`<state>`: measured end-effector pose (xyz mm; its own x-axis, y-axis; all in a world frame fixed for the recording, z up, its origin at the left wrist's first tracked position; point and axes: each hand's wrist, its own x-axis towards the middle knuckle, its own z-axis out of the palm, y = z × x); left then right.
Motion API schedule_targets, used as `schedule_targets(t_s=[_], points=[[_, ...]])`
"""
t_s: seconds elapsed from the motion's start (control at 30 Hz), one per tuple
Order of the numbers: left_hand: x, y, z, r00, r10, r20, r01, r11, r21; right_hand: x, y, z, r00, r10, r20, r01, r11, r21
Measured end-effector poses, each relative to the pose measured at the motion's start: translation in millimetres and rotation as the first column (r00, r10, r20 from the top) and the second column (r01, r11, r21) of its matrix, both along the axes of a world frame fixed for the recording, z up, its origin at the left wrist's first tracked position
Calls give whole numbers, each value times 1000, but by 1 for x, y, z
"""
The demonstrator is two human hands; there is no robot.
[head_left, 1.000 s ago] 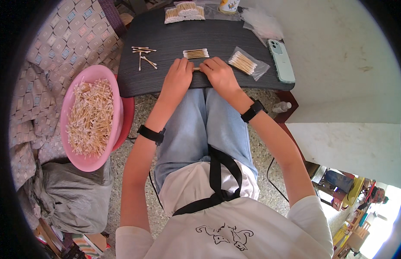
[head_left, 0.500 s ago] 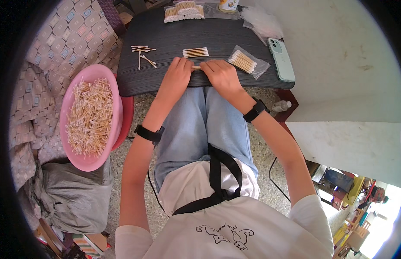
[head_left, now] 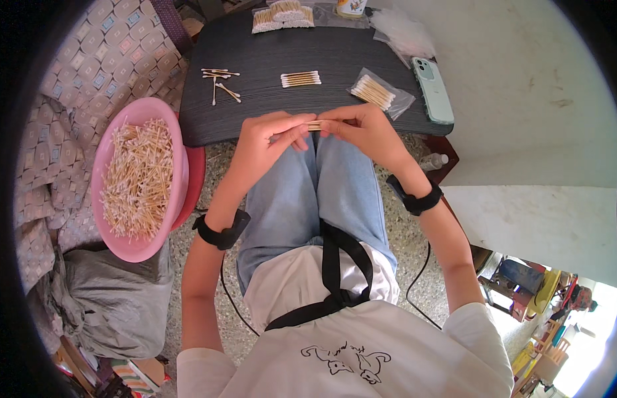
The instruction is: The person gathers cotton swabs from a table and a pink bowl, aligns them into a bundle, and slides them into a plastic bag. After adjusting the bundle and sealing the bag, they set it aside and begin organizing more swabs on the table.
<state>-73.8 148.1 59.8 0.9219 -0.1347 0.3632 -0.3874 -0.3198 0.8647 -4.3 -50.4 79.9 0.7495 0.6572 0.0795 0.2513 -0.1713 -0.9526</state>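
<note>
Here, above the knees at the near edge of the dark table, the left hand and right hand meet, both pinched shut on a small bundle of cotton swabs held level between them. Beyond lie a neat swab row, loose swabs, a bagged batch and a phone; a pink bowl of swabs sits left.

A home turned small packing spot: patterned sofa, low dark table, pink basin of cotton swabs, terrazzo floor.
</note>
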Motion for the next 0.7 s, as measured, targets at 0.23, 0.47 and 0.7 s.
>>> schedule_targets(t_s=[0.23, 0.47, 0.7], points=[[-16, -6, 11, 918, -160, -363, -15, 900, -435, -22, -9, 6, 980, -77, -184, 101, 986, 130], [-29, -18, 19, 892, -116, -437, -131, 859, -495, -35, -14, 4, 983, -83, -164, 117, 970, 211], [-33, -25, 18, 929, -64, -364, -111, 890, -442, -36, -20, 1, 970, -30, -241, 98, 957, 274]])
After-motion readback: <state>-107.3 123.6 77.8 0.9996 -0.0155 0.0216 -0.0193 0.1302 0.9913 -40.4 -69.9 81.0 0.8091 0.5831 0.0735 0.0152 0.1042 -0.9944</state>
